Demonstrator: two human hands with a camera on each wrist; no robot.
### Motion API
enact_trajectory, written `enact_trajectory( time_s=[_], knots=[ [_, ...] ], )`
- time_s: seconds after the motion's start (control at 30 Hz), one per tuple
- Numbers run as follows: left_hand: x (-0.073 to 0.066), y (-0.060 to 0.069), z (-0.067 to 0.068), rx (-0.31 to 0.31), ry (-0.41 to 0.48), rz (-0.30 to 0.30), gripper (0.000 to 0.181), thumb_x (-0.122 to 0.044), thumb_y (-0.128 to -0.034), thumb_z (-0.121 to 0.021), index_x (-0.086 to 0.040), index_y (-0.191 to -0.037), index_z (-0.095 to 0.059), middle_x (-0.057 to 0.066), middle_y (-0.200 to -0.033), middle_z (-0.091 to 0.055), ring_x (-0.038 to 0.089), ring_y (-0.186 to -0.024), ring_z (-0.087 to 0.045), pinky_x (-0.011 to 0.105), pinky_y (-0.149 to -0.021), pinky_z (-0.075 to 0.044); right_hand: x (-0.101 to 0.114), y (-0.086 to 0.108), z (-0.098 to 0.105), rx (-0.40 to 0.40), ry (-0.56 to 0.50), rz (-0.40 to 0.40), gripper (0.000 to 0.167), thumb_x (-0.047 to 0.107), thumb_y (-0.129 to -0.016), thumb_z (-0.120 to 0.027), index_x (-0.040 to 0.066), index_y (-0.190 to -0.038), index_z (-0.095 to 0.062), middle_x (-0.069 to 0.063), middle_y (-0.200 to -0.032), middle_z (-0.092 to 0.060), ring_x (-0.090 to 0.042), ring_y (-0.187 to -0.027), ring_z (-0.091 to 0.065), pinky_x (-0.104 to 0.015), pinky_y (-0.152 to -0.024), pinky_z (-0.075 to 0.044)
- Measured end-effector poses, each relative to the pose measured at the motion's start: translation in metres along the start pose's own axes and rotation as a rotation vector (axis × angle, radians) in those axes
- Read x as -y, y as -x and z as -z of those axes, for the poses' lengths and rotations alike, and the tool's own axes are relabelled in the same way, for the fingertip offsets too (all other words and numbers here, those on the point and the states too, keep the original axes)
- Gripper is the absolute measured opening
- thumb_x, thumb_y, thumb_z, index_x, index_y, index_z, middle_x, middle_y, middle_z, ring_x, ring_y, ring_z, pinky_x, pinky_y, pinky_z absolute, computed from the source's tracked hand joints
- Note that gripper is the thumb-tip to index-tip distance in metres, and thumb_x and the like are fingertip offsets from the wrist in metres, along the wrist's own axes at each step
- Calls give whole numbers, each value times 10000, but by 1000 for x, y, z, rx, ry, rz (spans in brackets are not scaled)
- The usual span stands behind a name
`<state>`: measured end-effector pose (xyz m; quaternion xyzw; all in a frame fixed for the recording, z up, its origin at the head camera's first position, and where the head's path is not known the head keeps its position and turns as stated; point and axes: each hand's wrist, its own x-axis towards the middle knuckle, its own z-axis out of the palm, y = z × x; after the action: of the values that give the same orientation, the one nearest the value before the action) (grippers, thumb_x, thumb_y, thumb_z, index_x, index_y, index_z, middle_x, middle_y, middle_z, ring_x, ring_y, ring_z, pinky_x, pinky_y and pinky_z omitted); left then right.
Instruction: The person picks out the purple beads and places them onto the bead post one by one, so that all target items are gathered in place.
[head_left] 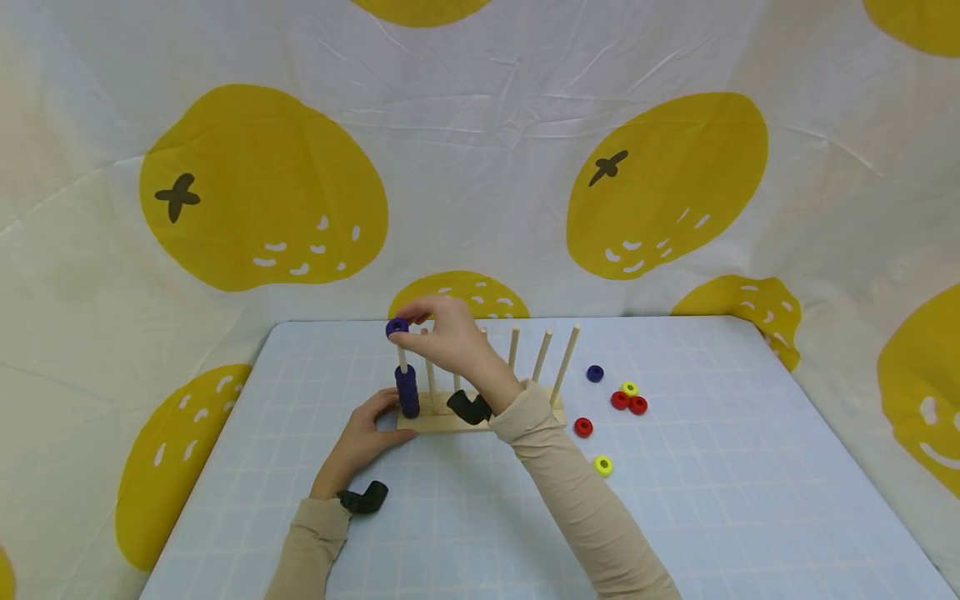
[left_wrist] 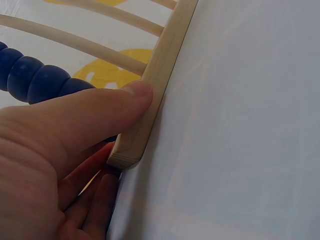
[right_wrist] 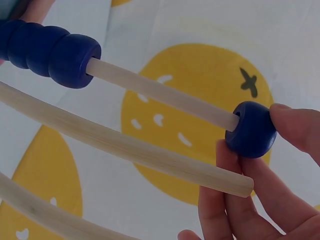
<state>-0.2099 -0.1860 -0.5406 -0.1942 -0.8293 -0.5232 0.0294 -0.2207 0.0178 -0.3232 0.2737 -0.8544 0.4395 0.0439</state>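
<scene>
My right hand point(head_left: 450, 337) pinches a dark blue bead point(right_wrist: 252, 130) between thumb and fingers at the top end of the leftmost peg point(right_wrist: 165, 95). In the right wrist view the peg's tip meets the bead's hole; how deep it goes is hidden. Lower on the same peg sits a stack of blue beads point(head_left: 407, 392). With its thumb on the front edge and fingers around the end, my left hand point(head_left: 367, 433) grips the left end of the wooden base point(left_wrist: 150, 95). The base rests on the table, its several pegs upright.
Right of the pegged base lie loose beads: one blue point(head_left: 595, 373), three red, one of them point(head_left: 583, 427) nearer the base, and two yellow, one point(head_left: 603, 465) closer to me. The pale blue table point(head_left: 735, 500) ends at a fruit-patterned cloth point(head_left: 480, 167) behind.
</scene>
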Motion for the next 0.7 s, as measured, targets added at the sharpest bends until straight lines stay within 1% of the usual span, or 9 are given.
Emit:
enact_trajectory(
  time_s=[0.07,0.17,0.27,0.37,0.43,0.53,0.67,0.7],
  knots=[
    [-1,0,0,-6,-8,1,548,-179,-766,-876,-96,-1260,-654,50,-1339,-598,279,-1314,-491,480,-1124,-366,0,0,0,6,0,-7,254,176,-883,-764,62,-1109,-739,-37,-1049,-716,-169,-992,-605,-220,-777,-514],
    [-6,1,-1,-10,-20,11,547,-118,-770,-864,-63,-1268,-644,84,-1349,-590,303,-1320,-484,499,-1125,-357,0,1,0,11,4,-13,276,174,-886,-762,60,-1135,-729,-44,-1065,-714,-175,-1001,-614,-241,-812,-524],
    [-20,3,0,-5,-32,13,541,-60,-778,-845,-10,-1273,-630,137,-1351,-582,348,-1318,-480,526,-1118,-353,-1,1,0,13,8,-14,297,168,-886,-762,57,-1158,-718,-54,-1075,-712,-183,-1003,-625,-291,-856,-540],
    [-35,4,3,5,-42,12,528,-33,-785,-831,20,-1268,-624,170,-1345,-581,375,-1311,-481,523,-1115,-358,-1,1,0,15,15,-15,298,165,-884,-764,57,-1157,-716,-53,-1068,-711,-183,-999,-628,-310,-870,-543],
    [-41,5,4,8,-55,6,518,-30,-786,-829,25,-1259,-628,176,-1334,-586,379,-1299,-491,515,-1105,-369,-1,1,-1,19,15,-16,297,163,-882,-765,52,-1153,-716,-53,-1061,-711,-186,-995,-629,-320,-872,-546],
    [-30,4,2,-2,-56,2,524,-37,-781,-836,14,-1260,-630,164,-1336,-587,370,-1300,-491,522,-1105,-363,-1,0,-1,28,17,-15,285,165,-881,-766,48,-1137,-720,-60,-1050,-714,-205,-998,-631,-299,-861,-537],
    [-8,2,-1,-16,-41,-8,542,-94,-771,-859,-40,-1264,-641,110,-1340,-593,323,-1303,-496,512,-1108,-367,-1,0,-1,40,23,-18,264,177,-885,-761,58,-1118,-727,-70,-1058,-717,-207,-1011,-630,-262,-854,-526],
    [-5,1,-1,-15,-36,-12,545,-117,-769,-865,-58,-1264,-645,93,-1337,-597,308,-1300,-500,502,-1108,-373,-1,0,-1,40,24,-19,259,180,-885,-760,62,-1113,-728,-67,-1059,-717,-204,-1014,-629,-259,-857,-525]
  ],
)
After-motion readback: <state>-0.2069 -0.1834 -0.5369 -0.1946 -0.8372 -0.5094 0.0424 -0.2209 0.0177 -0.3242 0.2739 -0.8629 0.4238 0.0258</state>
